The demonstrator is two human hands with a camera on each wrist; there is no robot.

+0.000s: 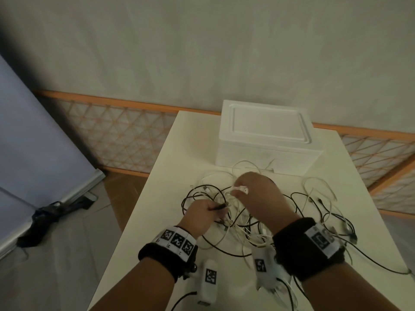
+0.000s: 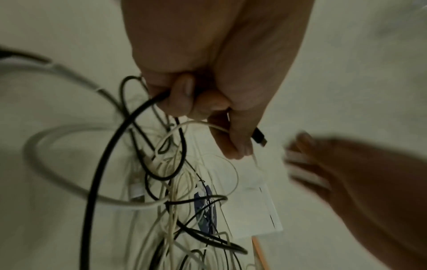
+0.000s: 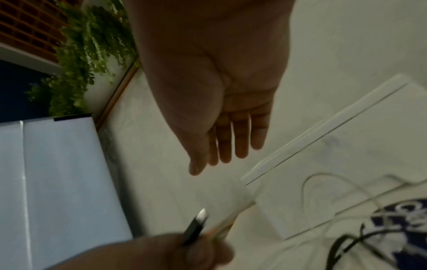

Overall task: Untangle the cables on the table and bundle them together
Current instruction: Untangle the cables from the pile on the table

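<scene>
A tangle of black and white cables (image 1: 247,221) lies on the white table (image 1: 170,153). My left hand (image 1: 210,209) hovers over its left side and grips a black cable (image 2: 108,146) in curled fingers; its plug (image 2: 258,138) sticks out past them. My right hand (image 1: 239,188) is just right of it, over the middle of the tangle, pinching a white cable end (image 1: 242,188) between thumb and fingertips. The right wrist view shows my right fingers (image 3: 240,142) nearly straight and the pinch hidden. White strands cross those blurred fingers (image 2: 307,168) in the left wrist view.
A white lidded foam box (image 1: 265,140) stands at the back of the table, touching the cables. Two white tagged blocks (image 1: 210,277) (image 1: 261,268) lie near the front edge. Loose cable ends trail to the right edge (image 1: 350,232). The floor drops away left.
</scene>
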